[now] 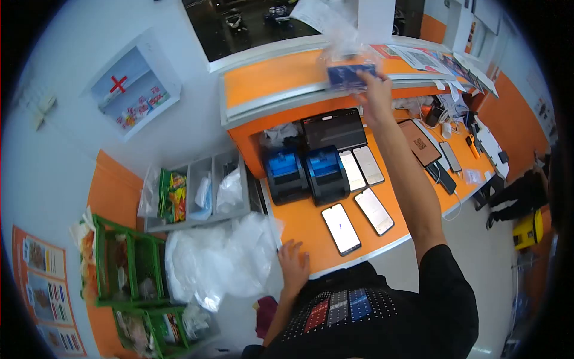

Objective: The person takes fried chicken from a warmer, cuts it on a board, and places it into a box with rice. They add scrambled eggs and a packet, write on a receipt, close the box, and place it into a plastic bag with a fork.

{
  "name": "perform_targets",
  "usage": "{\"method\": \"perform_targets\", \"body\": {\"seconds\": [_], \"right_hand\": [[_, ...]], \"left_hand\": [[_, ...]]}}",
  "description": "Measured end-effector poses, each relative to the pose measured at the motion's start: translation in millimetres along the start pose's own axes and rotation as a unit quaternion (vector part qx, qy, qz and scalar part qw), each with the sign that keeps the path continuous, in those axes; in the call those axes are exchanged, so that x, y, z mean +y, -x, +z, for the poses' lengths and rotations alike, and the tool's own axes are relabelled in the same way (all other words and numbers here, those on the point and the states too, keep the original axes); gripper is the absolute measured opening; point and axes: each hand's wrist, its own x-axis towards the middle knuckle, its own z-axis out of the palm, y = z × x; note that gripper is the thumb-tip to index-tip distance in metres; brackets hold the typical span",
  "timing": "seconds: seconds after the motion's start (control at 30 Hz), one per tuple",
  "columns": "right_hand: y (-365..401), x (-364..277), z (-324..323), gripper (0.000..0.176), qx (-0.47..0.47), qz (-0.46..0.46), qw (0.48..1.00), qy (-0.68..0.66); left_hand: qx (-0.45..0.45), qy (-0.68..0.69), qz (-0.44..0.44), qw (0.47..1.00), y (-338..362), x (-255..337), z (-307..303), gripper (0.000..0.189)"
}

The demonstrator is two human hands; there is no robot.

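Observation:
My right hand (pixel 373 84) reaches far forward over the raised counter ledge (pixel 275 78) and grips a blue packet in a clear plastic bag (pixel 348 73). My left hand (pixel 293 263) rests flat on the near edge of the orange desk (pixel 302 224), fingers apart, beside a heap of clear plastic bags (pixel 221 257). It holds nothing.
Two blue-topped receipt printers (pixel 305 170), a dark tablet (pixel 333 128) and several phones (pixel 359 197) lie on the desk. Grey bins (pixel 197 191) and green crates (pixel 128 263) stand at left. Papers (pixel 430 60) cover the ledge at right. Another person's legs (pixel 517 194) show at right.

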Motion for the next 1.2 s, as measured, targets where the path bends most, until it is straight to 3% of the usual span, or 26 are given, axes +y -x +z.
{"method": "perform_targets", "body": {"seconds": [0.13,0.23,0.37,0.47,0.5,0.63,0.73,0.87,0.97,1.07,1.1,1.2], "right_hand": [[-5,27,-10,0.050,-0.069,-0.018,0.989,0.129],[-1,35,-5,0.050,-0.062,-0.060,0.971,0.222],[-30,44,1,0.054,-0.010,-0.385,0.804,0.453],[-43,36,16,0.059,-0.017,-0.339,0.745,0.574],[-53,36,18,0.067,-0.030,-0.314,0.743,0.590],[-113,28,17,0.076,-0.046,-0.301,0.823,0.479],[-171,29,-1,0.077,0.002,-0.333,0.838,0.431],[-193,42,-19,0.069,0.076,-0.331,0.837,0.430],[-190,40,-15,0.061,0.076,-0.319,0.853,0.407],[-190,33,-12,0.051,0.082,-0.326,0.833,0.440],[-186,28,-9,0.045,0.076,-0.408,0.786,0.459],[-103,-28,40,0.040,-0.055,-0.385,0.907,0.161]], "left_hand": [[-0.057,-0.044,0.031,0.997,-19,-8,11,0.038],[-0.089,-0.068,0.040,0.993,-19,-3,5,0.039],[-0.082,-0.067,0.037,0.994,-22,-1,5,0.039],[-0.076,-0.068,0.027,0.994,-24,3,3,0.038],[-0.056,-0.070,0.033,0.995,-25,3,5,0.037],[-0.059,-0.084,0.029,0.994,-27,4,7,0.037],[-0.052,-0.107,0.033,0.992,-27,5,9,0.037],[-0.048,-0.105,0.041,0.992,-29,-1,13,0.037],[-0.031,-0.136,0.060,0.988,-31,8,10,0.035],[-0.022,-0.133,0.052,0.989,-26,9,7,0.035],[-0.027,-0.131,0.048,0.990,-28,9,6,0.036],[-0.038,-0.124,0.040,0.991,-29,7,8,0.037]]}}
